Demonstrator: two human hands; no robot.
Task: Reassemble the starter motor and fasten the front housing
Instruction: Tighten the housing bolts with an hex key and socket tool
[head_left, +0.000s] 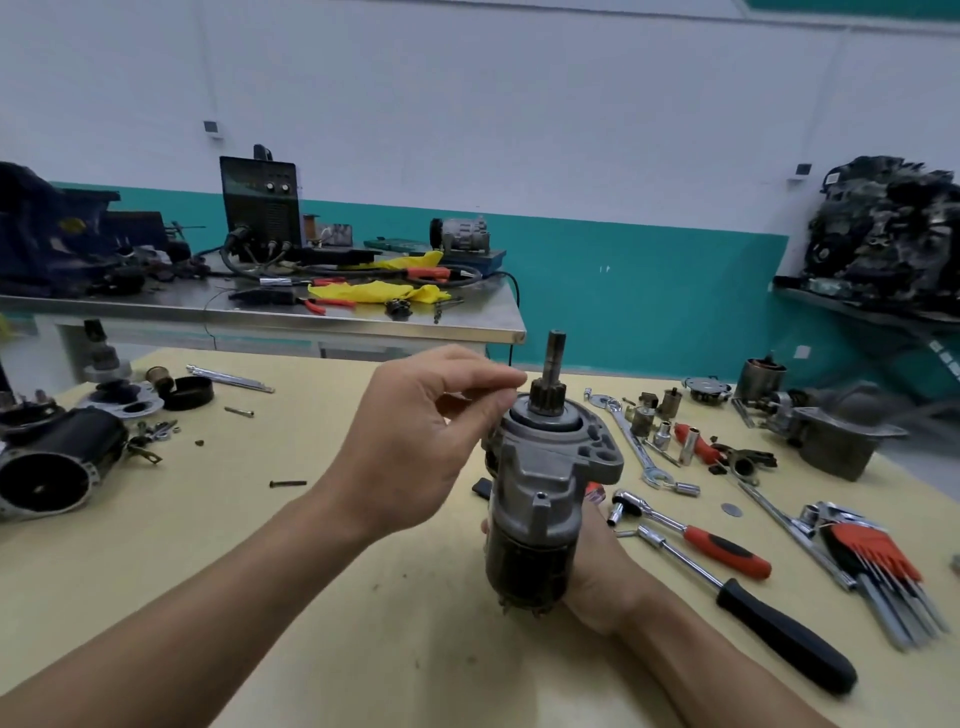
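The starter motor (540, 499) stands upright in mid-air over the tabletop (260, 545), with the pinion gear (545, 397) and its shaft (556, 353) pointing up. The grey front housing (550, 457) already sits on the dark motor body. The right hand (597, 577) wraps the lower body from behind, and its grip is closed firmly on the motor. The left hand (410, 441) hovers at the housing's rim beside the pinion. Its grip is narrow, thumb and forefinger drawn together, though I cannot tell whether a small part is pinched there.

The step in hand looks like seating and checking the housing before it is fastened. The next move probably calls for a through bolt, such as the loose bolt (288, 484) lying well to the left, lined up with a housing hole. Tightening would then need the ratchet wrench (691, 535) on the right, near the hex key set (878, 561).
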